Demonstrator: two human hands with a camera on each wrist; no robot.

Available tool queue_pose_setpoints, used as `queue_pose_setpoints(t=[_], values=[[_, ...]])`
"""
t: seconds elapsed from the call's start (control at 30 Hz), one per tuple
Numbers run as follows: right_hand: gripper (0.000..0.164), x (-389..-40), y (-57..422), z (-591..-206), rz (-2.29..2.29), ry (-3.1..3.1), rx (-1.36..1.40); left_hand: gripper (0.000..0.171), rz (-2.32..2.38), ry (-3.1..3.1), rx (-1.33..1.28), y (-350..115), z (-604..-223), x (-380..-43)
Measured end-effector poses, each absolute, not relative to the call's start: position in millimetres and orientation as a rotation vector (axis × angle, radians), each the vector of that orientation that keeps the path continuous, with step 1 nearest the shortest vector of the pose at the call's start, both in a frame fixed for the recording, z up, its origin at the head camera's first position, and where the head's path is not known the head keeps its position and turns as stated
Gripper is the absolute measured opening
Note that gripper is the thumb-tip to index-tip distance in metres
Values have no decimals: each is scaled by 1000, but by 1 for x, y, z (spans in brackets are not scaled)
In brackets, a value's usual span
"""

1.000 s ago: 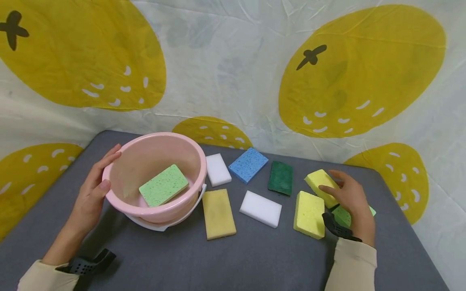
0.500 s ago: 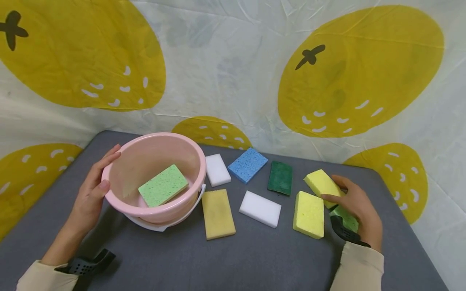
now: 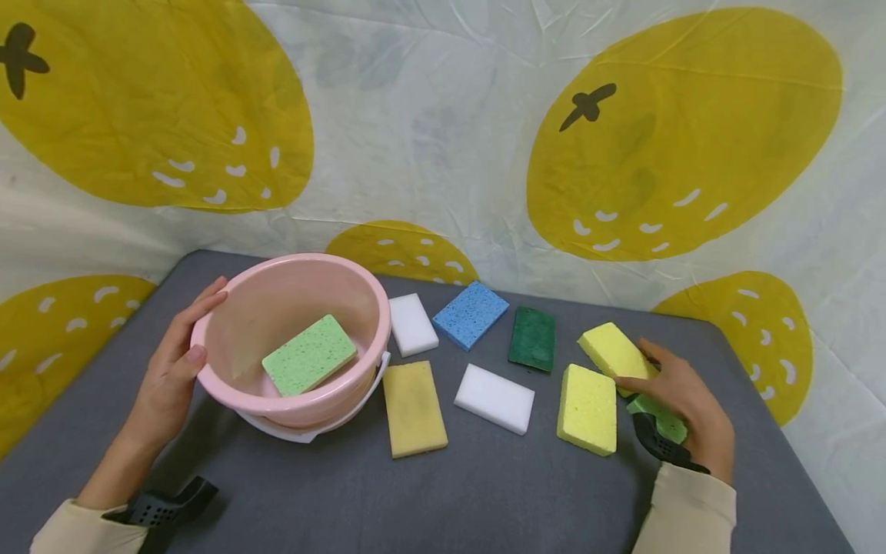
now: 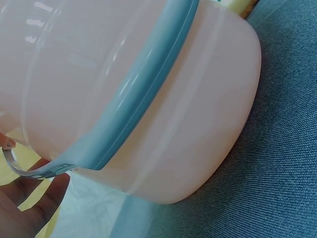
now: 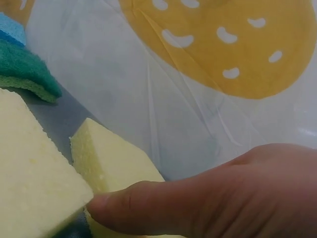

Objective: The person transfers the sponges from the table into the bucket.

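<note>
Head: over the last second my right hand (image 3: 688, 404) slid nearer me and rightward along the far sponge (image 3: 614, 350), which lies where it lay. Sponge sits between thumb and index; can't tell if they pinch. Left hand (image 3: 169, 369) unchanged, fingers curved round the bucket (image 3: 277, 308) at its rim, holding it.

Left wrist: fingertips beside the end of the handle (image 4: 138, 89).

Right wrist: thumb crosses in front of the far sponge, tip at the near sponge's (image 5: 34, 168) corner; other fingers hidden.

Near tabletop (image 3: 443, 508) passable, bucket (image 3: 266, 312) blocking left
</note>
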State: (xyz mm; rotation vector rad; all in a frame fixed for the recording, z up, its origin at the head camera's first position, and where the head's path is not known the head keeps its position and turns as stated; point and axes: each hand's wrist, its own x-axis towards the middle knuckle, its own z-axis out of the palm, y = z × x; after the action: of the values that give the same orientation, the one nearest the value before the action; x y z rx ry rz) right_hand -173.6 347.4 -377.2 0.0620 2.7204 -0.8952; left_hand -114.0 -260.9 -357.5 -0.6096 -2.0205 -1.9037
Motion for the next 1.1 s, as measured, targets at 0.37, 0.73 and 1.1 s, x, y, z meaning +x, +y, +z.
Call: queue_pose_setpoints(t=[0.37,0.73,1.1], values=[[88,-181,347,-379,-853,2858,-61,48,-1927,-2008,-609,-261,-357,-114],[79,-179,343,-370,-938,2933,-99,48,-1950,-1992,-625,-260,-358,-115],[74,-177,327,-353,-998,2962,-121,48,-1948,-2003,-609,-260,-358,-115]])
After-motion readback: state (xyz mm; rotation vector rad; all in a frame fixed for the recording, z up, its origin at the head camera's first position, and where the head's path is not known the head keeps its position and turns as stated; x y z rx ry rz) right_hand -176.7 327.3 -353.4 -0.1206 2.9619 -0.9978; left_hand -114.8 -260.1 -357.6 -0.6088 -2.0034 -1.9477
